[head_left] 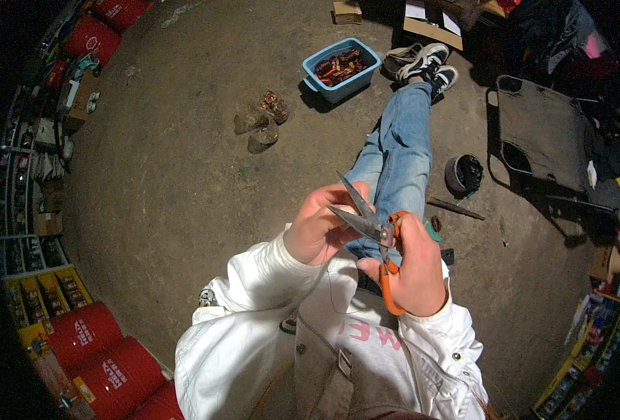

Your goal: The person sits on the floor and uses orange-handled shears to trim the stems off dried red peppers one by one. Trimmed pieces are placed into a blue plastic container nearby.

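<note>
My right hand (422,273) grips a pair of scissors (361,222) by the orange handles. Their grey blades are spread and point up and left, lying across the fingers of my left hand (310,234). That hand is curled, thumb and fingertips drawn together behind the blades; what it pinches is hidden. A thin dark thread (329,287) hangs below it, in front of my white jacket. Both hands are above my lap, over my outstretched legs in blue jeans (401,143).
A blue tub (352,87) of reddish-brown pieces stands beyond, with several small filled clear bags (261,126) left of it. To the right are a black-lined bucket (455,176), a stick (457,208) and a folding chair (541,133). Red drums (117,374) and shelves line the left.
</note>
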Motion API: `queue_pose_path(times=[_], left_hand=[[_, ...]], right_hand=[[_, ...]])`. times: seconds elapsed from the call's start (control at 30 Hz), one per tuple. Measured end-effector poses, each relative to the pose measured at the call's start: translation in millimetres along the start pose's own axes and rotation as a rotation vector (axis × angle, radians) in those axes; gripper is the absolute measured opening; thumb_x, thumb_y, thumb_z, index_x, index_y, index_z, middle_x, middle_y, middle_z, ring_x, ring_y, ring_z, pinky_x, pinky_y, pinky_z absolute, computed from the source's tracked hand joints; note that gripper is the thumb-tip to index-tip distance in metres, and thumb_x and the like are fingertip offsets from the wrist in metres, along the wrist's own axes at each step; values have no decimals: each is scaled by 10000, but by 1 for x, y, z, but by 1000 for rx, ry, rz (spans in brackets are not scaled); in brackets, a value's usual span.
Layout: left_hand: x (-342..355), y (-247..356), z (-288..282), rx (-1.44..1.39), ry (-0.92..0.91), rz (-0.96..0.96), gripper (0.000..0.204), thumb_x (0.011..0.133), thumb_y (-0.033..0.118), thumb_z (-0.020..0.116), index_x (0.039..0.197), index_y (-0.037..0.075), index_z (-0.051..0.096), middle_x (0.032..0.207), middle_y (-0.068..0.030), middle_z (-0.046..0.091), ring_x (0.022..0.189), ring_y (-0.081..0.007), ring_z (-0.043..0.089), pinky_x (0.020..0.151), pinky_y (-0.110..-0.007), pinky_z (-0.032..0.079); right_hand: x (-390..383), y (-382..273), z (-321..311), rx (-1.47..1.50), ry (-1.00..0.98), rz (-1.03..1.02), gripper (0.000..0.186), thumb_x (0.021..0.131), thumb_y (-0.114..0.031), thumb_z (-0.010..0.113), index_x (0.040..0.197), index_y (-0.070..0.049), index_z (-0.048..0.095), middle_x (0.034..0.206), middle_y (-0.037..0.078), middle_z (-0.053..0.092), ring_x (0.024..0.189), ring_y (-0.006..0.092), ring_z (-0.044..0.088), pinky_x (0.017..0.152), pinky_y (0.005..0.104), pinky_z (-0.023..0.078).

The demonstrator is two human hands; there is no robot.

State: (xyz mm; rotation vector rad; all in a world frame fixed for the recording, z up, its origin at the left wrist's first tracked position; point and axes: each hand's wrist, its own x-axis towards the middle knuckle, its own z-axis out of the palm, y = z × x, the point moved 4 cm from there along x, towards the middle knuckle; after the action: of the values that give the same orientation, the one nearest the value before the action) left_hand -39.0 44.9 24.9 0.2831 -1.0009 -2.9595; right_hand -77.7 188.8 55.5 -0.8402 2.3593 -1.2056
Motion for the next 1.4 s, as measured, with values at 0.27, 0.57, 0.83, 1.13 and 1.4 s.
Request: queue_pose_path(times=[0.27, 0.57, 0.83, 1.13, 1.4], left_hand=[[1, -1, 4, 21, -114, 46, 179, 837, 141, 502, 710, 29, 449, 757, -43, 407, 551, -103, 361, 509, -240, 302], [-2, 0, 6, -10, 34, -5, 229, 839, 177, 539, 693, 35, 435, 756, -24, 394, 581, -96, 360, 520, -228, 295], [2, 0, 7, -34, -14, 18, 248, 811, 189, 590, 682, 44, 435, 734, -26, 375, 611, -119, 355, 544, -259, 296], [2, -2, 1, -70, -68, 22, 262, 817, 183, 599, 674, 47, 427, 736, -36, 379, 631, -135, 381, 550, -276, 320], [1, -6, -5, -116, -86, 22, 53, 837, 68, 477, 806, 30, 497, 776, -7, 406, 612, -72, 397, 507, -182, 319]], right_hand=[[-3, 15, 7, 326, -71, 29, 313, 682, -135, 715, 877, -11, 504, 707, 111, 531, 612, 233, 537, 550, 309, 428], [-1, 6, -1, 55, -60, -9, 579, 573, -231, 829, 1004, 1, 520, 933, 164, 568, 811, 355, 598, 680, 387, 479], [1, -3, 0, -1, -3, -52, 592, 554, -254, 846, 983, -8, 522, 913, 134, 566, 766, 338, 597, 648, 383, 482], [1, -2, 2, 30, 37, -62, 563, 558, -268, 853, 946, -21, 529, 841, 129, 580, 697, 329, 608, 593, 379, 486], [-1, -1, 2, -32, 103, -19, 482, 597, -331, 847, 820, -35, 540, 738, 127, 601, 620, 324, 613, 557, 388, 487]])
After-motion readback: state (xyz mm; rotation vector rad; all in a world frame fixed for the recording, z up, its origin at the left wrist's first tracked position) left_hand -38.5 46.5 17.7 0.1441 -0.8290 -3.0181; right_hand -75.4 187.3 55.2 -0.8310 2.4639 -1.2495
